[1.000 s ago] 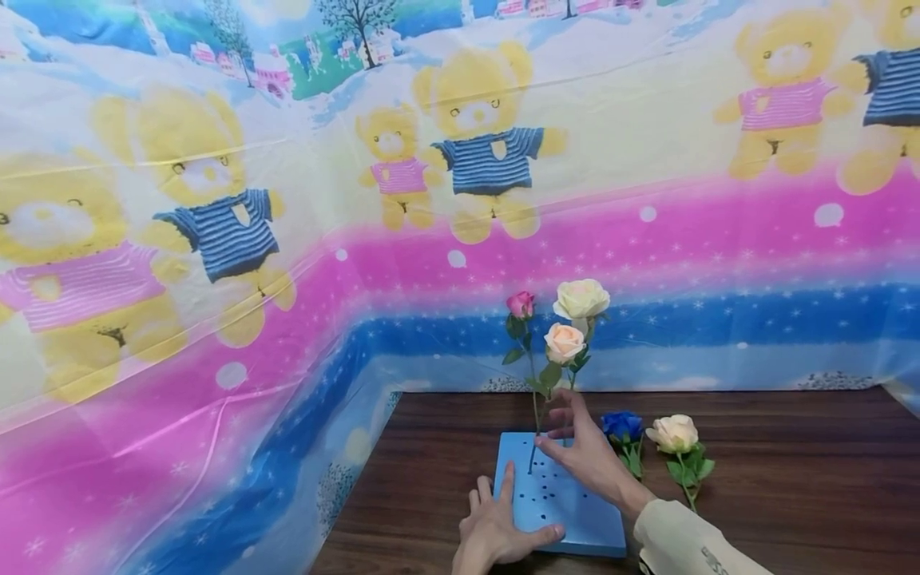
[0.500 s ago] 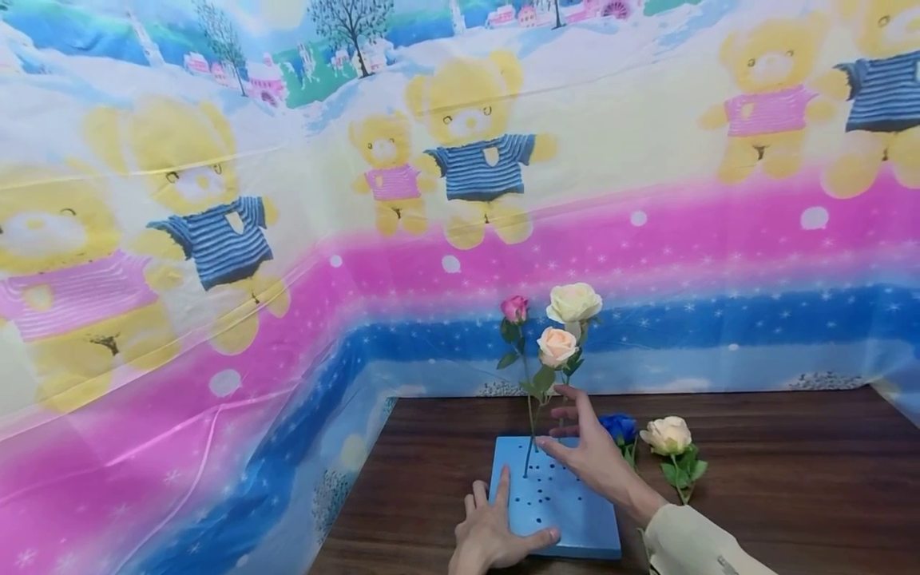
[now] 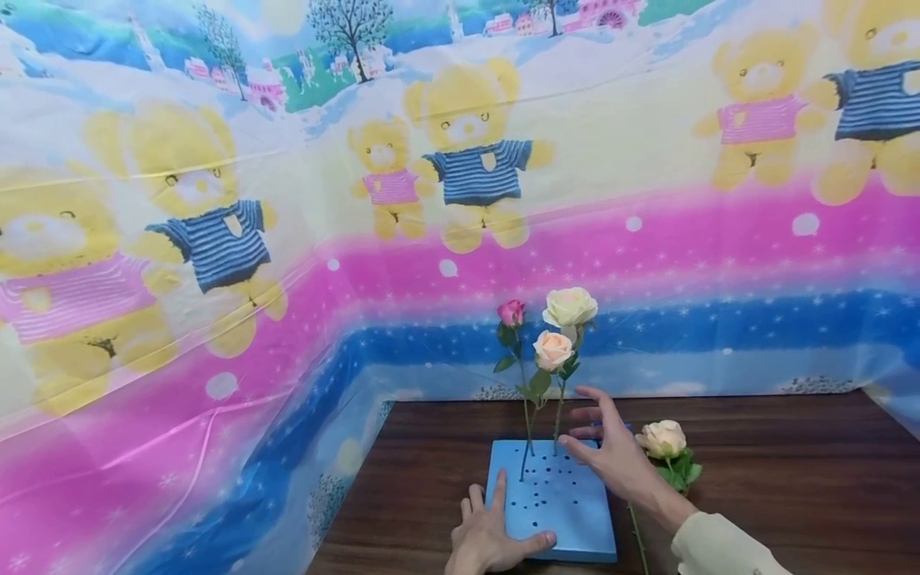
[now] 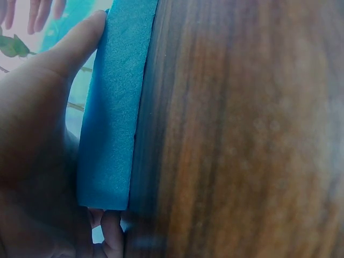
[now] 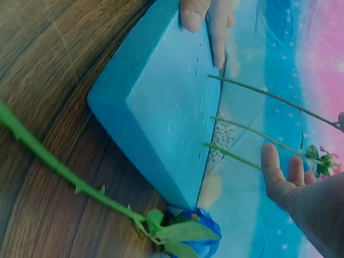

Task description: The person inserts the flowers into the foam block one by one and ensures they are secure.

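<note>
A light blue foam block [image 3: 568,519] with several small holes lies on the table. Three artificial roses stand upright in it: a small pink rose [image 3: 511,312], a large cream rose [image 3: 570,307] and a peach rose [image 3: 553,350]. My left hand [image 3: 489,527] rests on the block's near left corner, thumb and index finger spread over its top; the thumb [image 4: 72,48] lies along the near edge in the left wrist view. To the right of the stems, my right hand [image 3: 621,455] is held with fingers extended and nothing in them.
A blue rose [image 5: 207,231] lies right of the block, its bloom mostly hidden behind my right hand in the head view. Farther right lies a pale peach rose [image 3: 663,438]. A cloth printed with bears [image 3: 474,172] hangs behind the dark wooden table [image 3: 783,479].
My right hand has drawn back to the right, away from the stems, now covering most of the blue rose. The left hand stays on the block. The head view has shifted slightly.
</note>
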Available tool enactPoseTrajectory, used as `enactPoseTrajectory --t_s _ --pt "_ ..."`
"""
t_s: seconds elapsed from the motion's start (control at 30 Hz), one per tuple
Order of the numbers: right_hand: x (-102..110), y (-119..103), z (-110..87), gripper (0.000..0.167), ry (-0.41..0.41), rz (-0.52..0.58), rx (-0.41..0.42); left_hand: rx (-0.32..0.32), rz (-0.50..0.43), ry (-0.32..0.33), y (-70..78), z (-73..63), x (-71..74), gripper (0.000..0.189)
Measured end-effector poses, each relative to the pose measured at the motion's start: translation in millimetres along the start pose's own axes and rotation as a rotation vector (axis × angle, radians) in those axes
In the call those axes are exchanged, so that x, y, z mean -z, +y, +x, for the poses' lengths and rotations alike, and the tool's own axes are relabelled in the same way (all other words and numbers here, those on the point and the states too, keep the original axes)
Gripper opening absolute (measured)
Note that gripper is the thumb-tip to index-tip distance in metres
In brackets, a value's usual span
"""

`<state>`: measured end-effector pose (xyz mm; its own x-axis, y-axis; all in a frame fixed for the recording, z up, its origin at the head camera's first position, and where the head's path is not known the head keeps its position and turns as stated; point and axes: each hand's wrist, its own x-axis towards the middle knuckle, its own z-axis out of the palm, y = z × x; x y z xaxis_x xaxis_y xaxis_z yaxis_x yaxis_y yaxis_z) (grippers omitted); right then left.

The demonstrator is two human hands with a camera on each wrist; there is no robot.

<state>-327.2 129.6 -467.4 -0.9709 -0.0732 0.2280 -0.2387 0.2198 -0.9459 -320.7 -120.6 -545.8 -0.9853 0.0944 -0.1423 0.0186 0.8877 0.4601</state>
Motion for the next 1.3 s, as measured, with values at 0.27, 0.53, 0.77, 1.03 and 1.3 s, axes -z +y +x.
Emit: enactPoseTrajectory --t_s 0.27,0.53,0.77,1.03,1.3 --pt "22.9 1.9 -5.9 0.084 0.031 -0.043 0.009 -0.008 -0.011 0.017 0.5 -0.1 -1.3 0.135" --pt "48.0 15.4 -11.6 0.082 0.052 -0.052 -0.027 -0.016 -0.015 0.022 -0.1 -1.9 0.0 0.134" --pt "67.5 26.1 -17.4 0.086 0.065 -0.033 -0.051 -0.021 -0.014 0.015 0.6 -2.8 1.5 0.133" --pt "82.3 35.0 -20.4 0.097 0.069 -0.026 -0.067 -0.021 -0.011 0.006 -0.4 -1.7 0.0 0.133" --pt "98.4 41.4 -26.0 0.103 0.085 -0.044 -0.059 -0.018 -0.012 0.001 -0.4 0.2 -0.2 0.133"
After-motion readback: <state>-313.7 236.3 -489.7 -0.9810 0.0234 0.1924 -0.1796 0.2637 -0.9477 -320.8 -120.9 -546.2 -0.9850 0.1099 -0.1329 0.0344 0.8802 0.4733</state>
